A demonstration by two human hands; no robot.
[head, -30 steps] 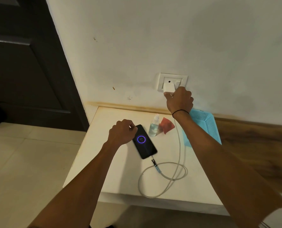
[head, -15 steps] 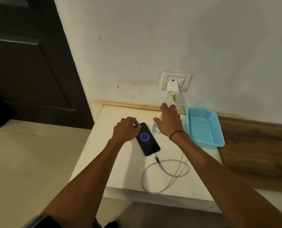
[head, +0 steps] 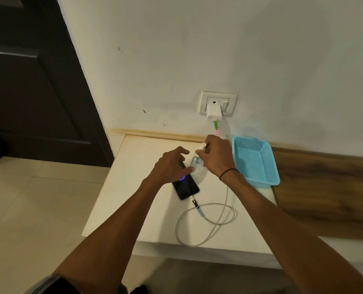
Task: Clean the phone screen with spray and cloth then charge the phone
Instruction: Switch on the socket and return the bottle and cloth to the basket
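Note:
The black phone lies on the white table, and a purple ring glows on its screen. A white cable is plugged into its near end, loops on the table and rises to the white charger in the wall socket. My left hand hovers over the phone's far end with its fingers spread. My right hand is closed on the top of the small clear spray bottle, just right of the phone. The cloth is hidden behind my hands.
A light blue perforated basket stands at the table's back right, against the wall. A dark door is on the left, and tiled floor lies below it. A wooden panel runs along the right.
My right hand came down from the charger at the socket to the table and closed on the spray bottle. My left hand opened its fingers over the phone.

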